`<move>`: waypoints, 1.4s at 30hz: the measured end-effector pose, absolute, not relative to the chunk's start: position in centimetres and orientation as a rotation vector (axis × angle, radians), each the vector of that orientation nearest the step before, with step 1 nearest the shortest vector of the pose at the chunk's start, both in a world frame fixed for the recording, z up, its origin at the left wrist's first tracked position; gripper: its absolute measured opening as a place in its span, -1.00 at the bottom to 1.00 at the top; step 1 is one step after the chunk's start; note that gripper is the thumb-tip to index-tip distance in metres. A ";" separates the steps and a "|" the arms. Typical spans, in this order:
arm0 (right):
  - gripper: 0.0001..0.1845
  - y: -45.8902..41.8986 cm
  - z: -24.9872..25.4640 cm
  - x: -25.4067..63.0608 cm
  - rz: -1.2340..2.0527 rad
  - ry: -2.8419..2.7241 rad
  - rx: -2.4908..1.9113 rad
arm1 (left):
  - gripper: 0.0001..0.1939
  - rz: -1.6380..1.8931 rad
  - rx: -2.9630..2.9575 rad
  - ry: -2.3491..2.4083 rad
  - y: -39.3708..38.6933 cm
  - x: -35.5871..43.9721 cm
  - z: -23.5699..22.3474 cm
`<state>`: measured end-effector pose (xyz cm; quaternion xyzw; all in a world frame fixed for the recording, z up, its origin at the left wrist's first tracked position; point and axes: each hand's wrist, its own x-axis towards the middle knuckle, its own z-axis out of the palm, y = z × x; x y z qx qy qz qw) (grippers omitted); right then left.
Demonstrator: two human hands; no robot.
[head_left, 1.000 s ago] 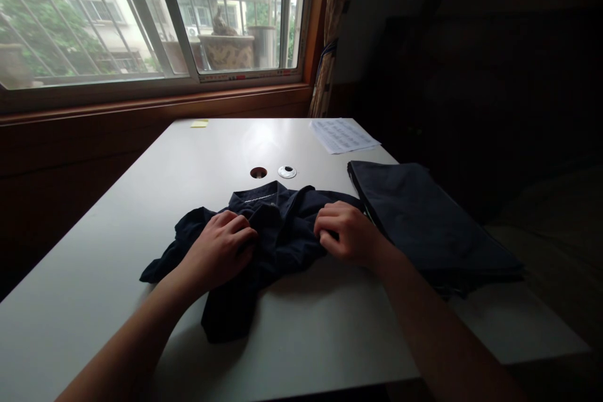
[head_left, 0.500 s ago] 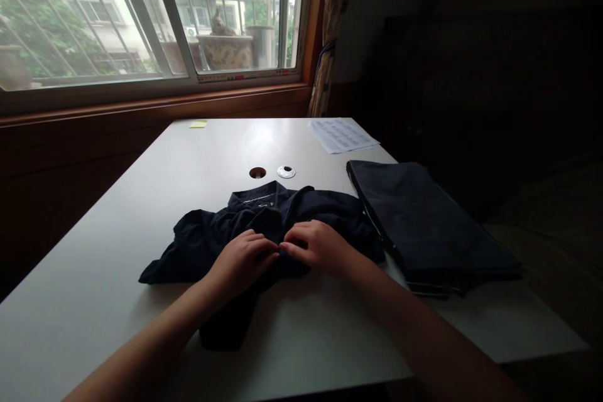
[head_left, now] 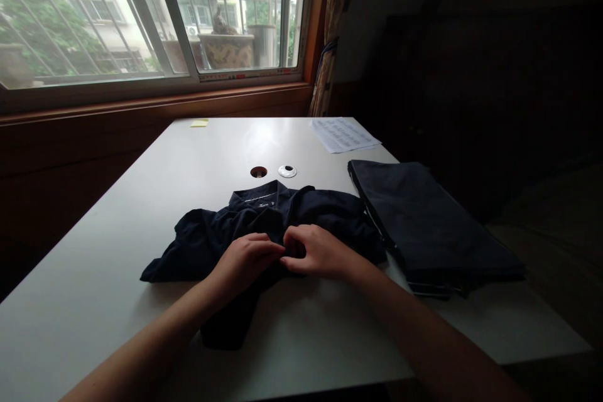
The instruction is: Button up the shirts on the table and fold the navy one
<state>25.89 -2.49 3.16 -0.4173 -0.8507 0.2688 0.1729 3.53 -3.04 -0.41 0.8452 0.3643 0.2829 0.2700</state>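
A dark navy collared shirt (head_left: 330,204) lies crumpled on the white table, its collar pointing toward the window. At the front placket, my left hand (head_left: 252,255) has its fingers pressed together on the cloth. Facing it, my right hand (head_left: 315,250) pinches the same spot, thumb and fingertips curled around the fabric. The fingertips of both hands nearly meet. Whatever small part lies between them, perhaps a button, is too dark to make out. One dark end of the garment (head_left: 228,326) spreads toward me below my left wrist.
Right of the shirt rests a stack of folded dark cloth (head_left: 428,220). Printed papers (head_left: 343,134) and a yellow sticky note (head_left: 199,122) lie at the far end of the white table (head_left: 113,213). A cable hole (head_left: 259,172) and a round white cover (head_left: 287,171) sit behind the collar.
Both hands have shifted slightly down along the placket. The flap of cloth raised above them has flattened, and my right fingers are more curled. The shirt otherwise stays in place.
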 end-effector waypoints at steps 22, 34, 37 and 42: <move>-0.91 -2.1 3.0 26.6 0.948 -2.373 -1.186 | -0.85 0.784 2.338 1.116 -3.4 3.6 0.1; -0.87 -1.4 3.0 27.7 1.177 -2.388 -0.985 | -0.69 0.645 2.539 1.049 -3.2 3.2 0.2; -0.86 -1.3 3.1 27.8 1.193 -2.395 -0.950 | -0.73 0.605 2.565 1.041 -3.1 3.2 0.1; -0.89 -1.3 3.2 27.8 1.191 -2.417 -0.919 | -0.78 0.576 2.607 1.062 -3.2 3.1 0.1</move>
